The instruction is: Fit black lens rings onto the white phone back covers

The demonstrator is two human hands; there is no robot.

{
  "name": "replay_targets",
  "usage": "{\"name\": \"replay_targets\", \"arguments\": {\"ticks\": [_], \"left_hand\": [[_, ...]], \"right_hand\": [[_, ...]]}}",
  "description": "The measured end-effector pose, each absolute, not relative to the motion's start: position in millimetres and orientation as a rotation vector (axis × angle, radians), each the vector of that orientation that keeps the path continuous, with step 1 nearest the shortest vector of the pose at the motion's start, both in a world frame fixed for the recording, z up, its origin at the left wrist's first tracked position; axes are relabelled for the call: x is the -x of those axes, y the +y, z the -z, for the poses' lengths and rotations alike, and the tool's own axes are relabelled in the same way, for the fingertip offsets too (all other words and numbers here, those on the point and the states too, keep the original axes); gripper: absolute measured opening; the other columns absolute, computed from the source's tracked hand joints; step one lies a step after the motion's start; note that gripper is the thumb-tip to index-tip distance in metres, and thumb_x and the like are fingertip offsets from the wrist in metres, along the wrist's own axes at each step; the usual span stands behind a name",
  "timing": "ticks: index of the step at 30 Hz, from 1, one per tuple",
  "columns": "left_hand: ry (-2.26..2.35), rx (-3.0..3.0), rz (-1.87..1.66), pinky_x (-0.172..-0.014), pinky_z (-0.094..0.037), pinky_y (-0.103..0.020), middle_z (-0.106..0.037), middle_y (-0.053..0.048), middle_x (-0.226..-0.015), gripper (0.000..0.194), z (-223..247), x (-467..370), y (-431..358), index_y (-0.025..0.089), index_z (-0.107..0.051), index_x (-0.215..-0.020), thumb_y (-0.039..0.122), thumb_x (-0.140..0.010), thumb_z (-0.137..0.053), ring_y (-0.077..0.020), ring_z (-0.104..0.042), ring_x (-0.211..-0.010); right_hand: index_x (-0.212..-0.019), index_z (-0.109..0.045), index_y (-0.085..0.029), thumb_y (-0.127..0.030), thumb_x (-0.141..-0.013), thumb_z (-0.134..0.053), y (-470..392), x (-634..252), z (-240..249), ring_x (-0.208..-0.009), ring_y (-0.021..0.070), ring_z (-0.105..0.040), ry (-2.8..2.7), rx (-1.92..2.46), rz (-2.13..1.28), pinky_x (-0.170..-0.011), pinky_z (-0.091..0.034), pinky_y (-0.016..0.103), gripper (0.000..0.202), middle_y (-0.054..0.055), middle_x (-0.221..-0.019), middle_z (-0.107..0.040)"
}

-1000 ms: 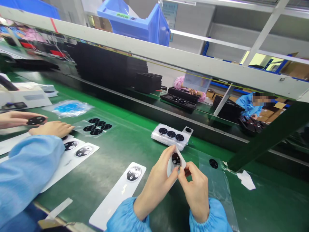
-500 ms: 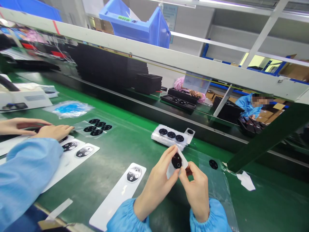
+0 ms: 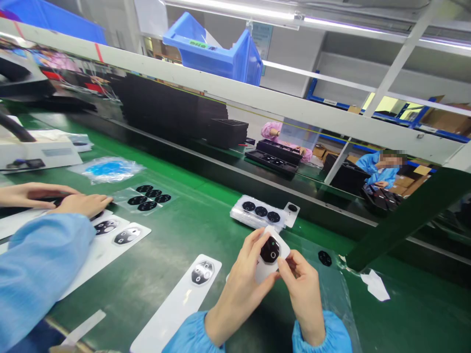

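Observation:
Between my hands is a white panel (image 3: 282,243) carrying a glossy black lens cover (image 3: 270,249) with ring-shaped openings. My left hand (image 3: 247,274) is closed around the panel, fingers along its far edge and thumb below. At the panel's right edge, my right hand (image 3: 300,282) pinches with thumb and fingers beside the black cover. Left of my hands, another long white panel (image 3: 172,314) lies flat, with a shiny cover (image 3: 202,272) at its far end. Beyond my hands sits a stack of clear trays (image 3: 247,219) bearing black covers.
A co-worker's hands (image 3: 79,203) work at the left over white panels (image 3: 110,250). Several black covers (image 3: 149,197) lie on a clear sheet. To the right are a loose black cover (image 3: 324,258), a white scrap (image 3: 375,285) and a dark green post (image 3: 412,220).
The panel in my hands has turned slightly, so more of its black cover and white corner shows. My right hand stays at its edge. The view has tilted up slightly.

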State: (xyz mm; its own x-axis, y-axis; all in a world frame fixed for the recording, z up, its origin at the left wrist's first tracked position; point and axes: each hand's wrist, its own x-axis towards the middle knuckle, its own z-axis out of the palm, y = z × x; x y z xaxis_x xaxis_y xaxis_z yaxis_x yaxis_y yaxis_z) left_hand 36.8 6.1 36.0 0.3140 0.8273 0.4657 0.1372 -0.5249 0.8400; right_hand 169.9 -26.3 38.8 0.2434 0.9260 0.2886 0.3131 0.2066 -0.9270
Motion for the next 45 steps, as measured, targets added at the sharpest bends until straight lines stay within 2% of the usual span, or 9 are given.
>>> {"name": "replay_targets", "arguments": {"ticks": [4, 7, 10, 13, 18, 23, 29, 34, 45], "left_hand": [[0.634, -1.389, -1.103, -0.103, -0.038, -0.038, -0.054, -0.007, -0.129, 0.051, -41.2, -31.6, 10.3, 0.024, -0.052, -0.124, 0.023, -0.074, -0.064, -0.0249, -0.049, -0.120], [0.538, -0.923, -0.926, -0.080, -0.050, -0.027, -0.069, -0.006, -0.099, 0.035, -43.9, -26.9, 11.1, 0.019, -0.063, -0.106, 0.036, -0.075, -0.063, -0.0202, -0.064, -0.091], [0.658, -0.612, -0.764, -0.051, -0.045, -0.017, -0.067, -0.001, -0.064, 0.033, -43.4, -23.9, 11.0, 0.014, -0.068, -0.083, 0.046, -0.076, -0.063, -0.0115, -0.060, -0.055], [0.674, -0.451, -0.661, -0.043, -0.041, -0.014, -0.061, 0.001, -0.052, 0.038, -42.2, -22.9, 11.6, 0.012, -0.067, -0.076, 0.049, -0.078, -0.061, -0.0079, -0.054, -0.044], [0.656, -0.408, -0.692, -0.044, -0.042, -0.015, -0.065, -0.001, -0.058, 0.034, -43.8, -23.3, 12.1, 0.011, -0.067, -0.077, 0.044, -0.080, -0.061, -0.0082, -0.056, -0.044], [0.613, -0.410, -0.711, -0.044, -0.041, -0.016, -0.066, 0.000, -0.054, 0.031, -45.5, -22.7, 10.5, 0.010, -0.069, -0.083, 0.040, -0.078, -0.064, -0.0093, -0.057, -0.043], [0.384, -0.501, -0.817, -0.065, -0.046, -0.019, -0.071, 0.000, -0.064, 0.017, -46.4, -25.5, 7.5, 0.013, -0.071, -0.084, 0.029, -0.076, -0.068, -0.0123, -0.064, -0.061], [0.304, -0.719, -0.881, -0.087, -0.043, -0.026, -0.072, -0.003, -0.088, 0.023, -47.9, -26.4, 7.5, 0.017, -0.070, -0.097, 0.030, -0.081, -0.062, -0.0182, -0.064, -0.086], [0.259, -0.850, -0.869, -0.097, -0.036, -0.034, -0.065, -0.008, -0.110, 0.041, -35.7, -28.5, 11.1, 0.020, -0.059, -0.118, 0.032, -0.079, -0.062, -0.0251, -0.056, -0.109]], "right_hand": [[-0.087, -0.066, -0.018, -0.040, -0.086, -0.054, -26.6, -167.7, -46.5, -0.070, 0.0163, -0.064, -1.307, 1.287, -0.691, -0.063, -0.052, 0.024, 0.025, 0.004, -0.077, -0.068], [-0.091, -0.066, -0.018, -0.040, -0.087, -0.053, -26.0, -166.2, -47.8, -0.069, 0.0157, -0.065, -1.277, 1.281, -0.683, -0.062, -0.053, 0.024, 0.026, 0.005, -0.081, -0.070], [-0.089, -0.066, -0.018, -0.037, -0.087, -0.054, -26.5, -164.7, -47.1, -0.065, 0.0146, -0.064, -1.267, 1.290, -0.651, -0.061, -0.053, 0.024, 0.022, 0.003, -0.077, -0.068], [-0.090, -0.066, -0.019, -0.033, -0.088, -0.053, -28.9, -163.1, -48.2, -0.063, 0.0134, -0.062, -1.292, 1.296, -0.586, -0.060, -0.052, 0.023, 0.019, 0.002, -0.076, -0.066], [-0.096, -0.065, -0.021, -0.024, -0.090, -0.049, -32.2, -160.4, -49.5, -0.062, 0.0118, -0.060, -1.410, 1.265, -0.411, -0.058, -0.051, 0.022, 0.018, 0.001, -0.077, -0.061], [-0.093, -0.062, -0.021, -0.016, -0.089, -0.048, -33.4, -162.3, -47.4, -0.068, 0.0124, -0.061, -1.488, 1.178, -0.196, -0.058, -0.052, 0.024, 0.015, 0.004, -0.090, -0.058], [-0.075, -0.055, -0.020, -0.009, -0.086, -0.051, -34.9, -166.4, -46.7, -0.093, 0.0213, -0.061, -1.635, 1.024, -0.004, -0.075, -0.052, 0.033, 0.016, 0.003, -0.075, -0.058], [-0.071, -0.052, -0.018, -0.007, -0.086, -0.049, -34.3, -164.6, -43.2, -0.092, 0.0220, -0.063, -1.781, 0.925, 0.170, -0.074, -0.054, 0.033, 0.019, 0.003, -0.067, -0.054], [-0.072, -0.052, -0.017, -0.011, -0.088, -0.050, -31.5, -165.7, -40.3, -0.095, 0.0223, -0.063, -1.820, 0.978, 0.308, -0.077, -0.052, 0.032, 0.017, 0.005, -0.068, -0.056]]}}
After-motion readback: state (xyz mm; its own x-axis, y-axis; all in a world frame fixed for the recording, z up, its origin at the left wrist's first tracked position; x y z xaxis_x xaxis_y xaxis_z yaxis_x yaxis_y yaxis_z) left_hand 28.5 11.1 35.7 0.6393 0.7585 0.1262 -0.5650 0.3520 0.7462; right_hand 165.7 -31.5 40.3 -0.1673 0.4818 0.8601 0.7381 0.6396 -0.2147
